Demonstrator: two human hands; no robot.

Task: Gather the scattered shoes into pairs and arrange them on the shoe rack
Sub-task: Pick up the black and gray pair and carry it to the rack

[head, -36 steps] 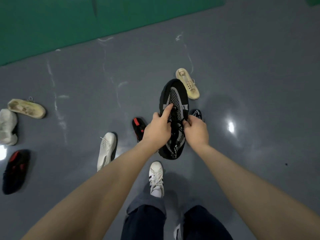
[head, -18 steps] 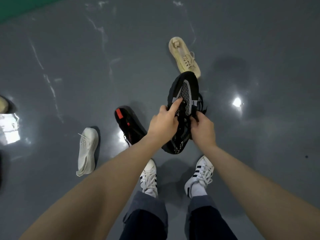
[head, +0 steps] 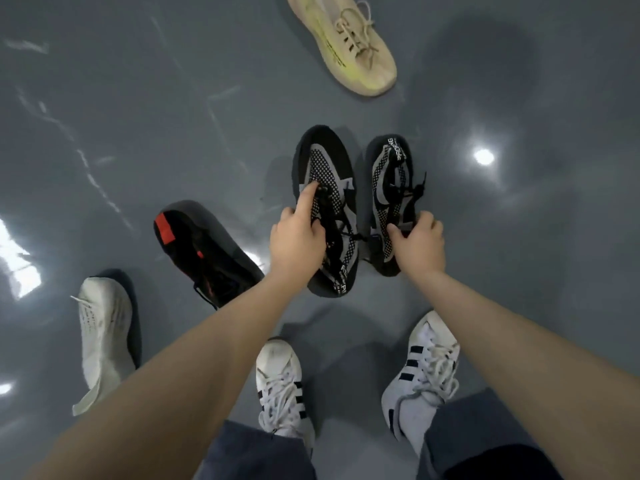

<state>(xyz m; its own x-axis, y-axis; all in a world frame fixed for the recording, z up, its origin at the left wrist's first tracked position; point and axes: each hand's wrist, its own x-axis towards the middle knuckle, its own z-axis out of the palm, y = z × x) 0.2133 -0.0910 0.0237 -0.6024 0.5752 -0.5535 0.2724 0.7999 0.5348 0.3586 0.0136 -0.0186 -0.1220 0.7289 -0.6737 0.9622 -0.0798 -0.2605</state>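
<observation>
Two matching black-and-grey mesh shoes sit side by side just ahead of my feet. My left hand grips the left mesh shoe at its laces, index finger stretched along the tongue. My right hand grips the right mesh shoe at its heel collar. A black shoe with a red patch lies on the floor to the left. Further left lies a white shoe. A beige shoe lies beyond, at the top. No shoe rack is in view.
The grey glossy floor carries bright light reflections. My own feet in white sneakers with black stripes, the left foot and the right foot, stand just behind the held shoes.
I have bent lower and the view has closed in on the floor. My right hand left the first mesh shoe and took hold of the second one beside it.
</observation>
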